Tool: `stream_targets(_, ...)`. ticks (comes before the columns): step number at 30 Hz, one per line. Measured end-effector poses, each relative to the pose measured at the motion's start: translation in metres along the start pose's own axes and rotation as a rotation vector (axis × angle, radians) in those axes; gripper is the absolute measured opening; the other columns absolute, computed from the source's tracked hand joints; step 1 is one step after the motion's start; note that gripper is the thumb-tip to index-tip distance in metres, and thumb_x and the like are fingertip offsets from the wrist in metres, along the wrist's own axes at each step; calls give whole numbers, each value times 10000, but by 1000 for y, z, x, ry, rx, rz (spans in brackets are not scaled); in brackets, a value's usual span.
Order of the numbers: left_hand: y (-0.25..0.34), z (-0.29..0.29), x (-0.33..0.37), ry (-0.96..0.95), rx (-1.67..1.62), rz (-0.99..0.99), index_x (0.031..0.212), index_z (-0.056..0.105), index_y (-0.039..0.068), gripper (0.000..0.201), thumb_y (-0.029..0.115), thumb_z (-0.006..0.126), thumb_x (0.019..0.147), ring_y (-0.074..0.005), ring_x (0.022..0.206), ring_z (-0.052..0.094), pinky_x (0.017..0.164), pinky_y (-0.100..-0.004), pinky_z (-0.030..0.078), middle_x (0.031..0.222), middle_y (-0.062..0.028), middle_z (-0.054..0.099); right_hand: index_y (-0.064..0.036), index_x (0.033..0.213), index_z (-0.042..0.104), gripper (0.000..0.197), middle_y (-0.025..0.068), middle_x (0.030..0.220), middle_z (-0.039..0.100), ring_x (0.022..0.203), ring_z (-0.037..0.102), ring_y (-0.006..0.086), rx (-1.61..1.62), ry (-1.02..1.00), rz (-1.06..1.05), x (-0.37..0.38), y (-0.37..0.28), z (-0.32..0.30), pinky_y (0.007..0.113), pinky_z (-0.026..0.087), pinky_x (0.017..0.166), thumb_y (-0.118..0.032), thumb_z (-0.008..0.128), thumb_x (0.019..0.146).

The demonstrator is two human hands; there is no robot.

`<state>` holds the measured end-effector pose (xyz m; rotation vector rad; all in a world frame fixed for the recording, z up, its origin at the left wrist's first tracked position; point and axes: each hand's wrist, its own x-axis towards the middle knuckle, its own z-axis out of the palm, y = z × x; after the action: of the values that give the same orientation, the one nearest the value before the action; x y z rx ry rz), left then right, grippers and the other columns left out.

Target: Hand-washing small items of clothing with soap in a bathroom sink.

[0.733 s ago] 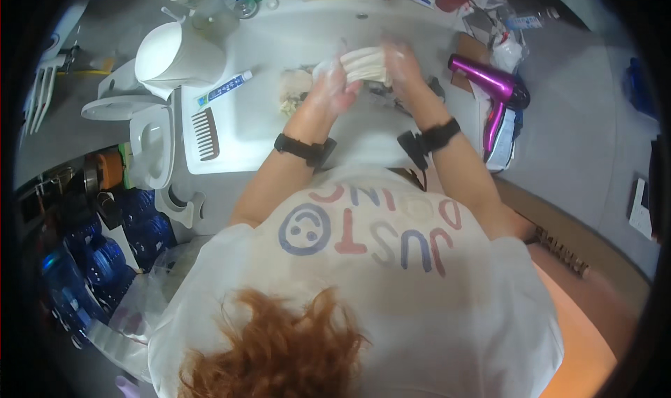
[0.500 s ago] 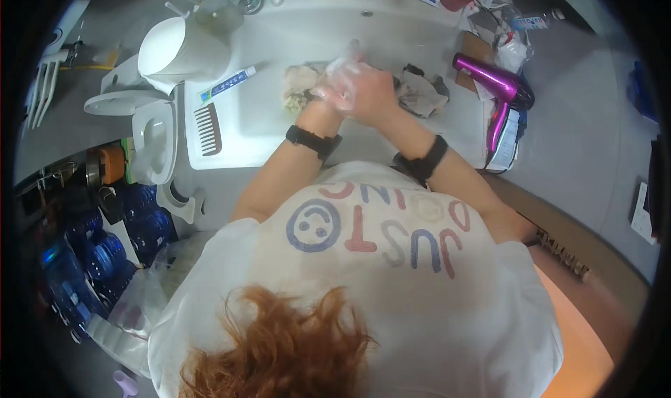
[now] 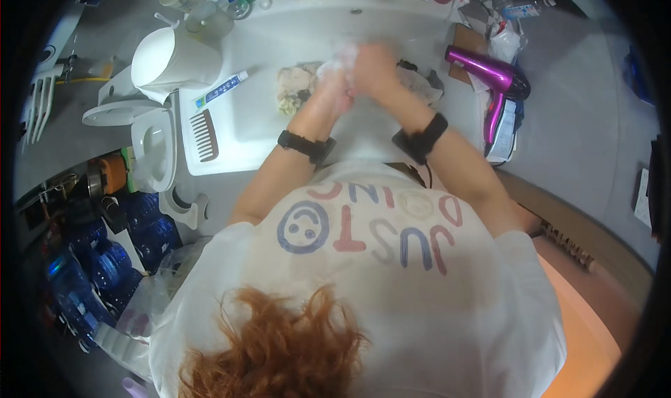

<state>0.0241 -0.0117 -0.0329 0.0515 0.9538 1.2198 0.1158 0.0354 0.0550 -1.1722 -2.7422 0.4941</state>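
Note:
Over the white sink (image 3: 244,122), my left hand (image 3: 336,90) and my right hand (image 3: 375,68) are pressed together, closed and blurred by motion. White suds (image 3: 344,54) cover the fingers, and whatever is between the hands cannot be made out. Beside my left hand lies a crumpled beige cloth (image 3: 293,82) in the basin. A grey and dark crumpled cloth (image 3: 423,83) rests to the right, partly hidden behind my right forearm. Both wrists wear black bands.
On the sink's left edge lie a brown comb (image 3: 204,138) and a toothpaste tube (image 3: 222,90), near a white bucket (image 3: 171,59). A purple hair dryer (image 3: 486,73) lies on the right. Bottles and cups line the back. A small toilet (image 3: 155,146) model stands left.
My hands stay pressed together, and my right hand has shifted slightly up over the left. The whole view has moved a little. The cloths remain in the basin.

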Motion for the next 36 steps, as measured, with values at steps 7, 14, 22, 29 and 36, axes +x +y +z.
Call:
stream_targets(7,35,36,-31,32,89,9,962,519,99,285,367,484,872,-114,724,540,543,-260,447,828,-19,571,-162,953,636,281,83,749,630,698,618,237,-84,24,169,11,57,28,325,490,619,-260,636,690)
stream_targets(14,67,36,-52,-142,366,-57,1059,496,79,433,428,567,812,-134,777,552,584,-260,459,898,-46,572,1,974,593,372,34,815,600,718,518,110,1262,60,490,0,45,-19,257,441,659,-311,626,774)
stream_targets(22,83,10,-45,186,38,483,1148,417,69,346,288,468,886,-245,965,540,857,-367,460,1061,-109,522,14,1087,524,419,54,928,576,821,556,143,906,-273,252,-18,67,-35,259,447,731,-230,604,756)
stream_targets(29,46,22,-25,123,-94,294,1040,496,102,293,352,448,895,-205,845,565,716,-370,488,958,-70,558,12,1013,563,376,182,1014,573,800,585,261,936,304,-143,-7,27,7,340,481,723,-217,567,715)
stream_targets(36,18,39,-32,-26,41,-28,817,513,120,280,372,417,893,-136,548,517,439,-251,425,676,-10,545,-130,905,599,260,170,745,602,747,583,364,110,144,290,21,42,29,430,453,763,-274,558,693)
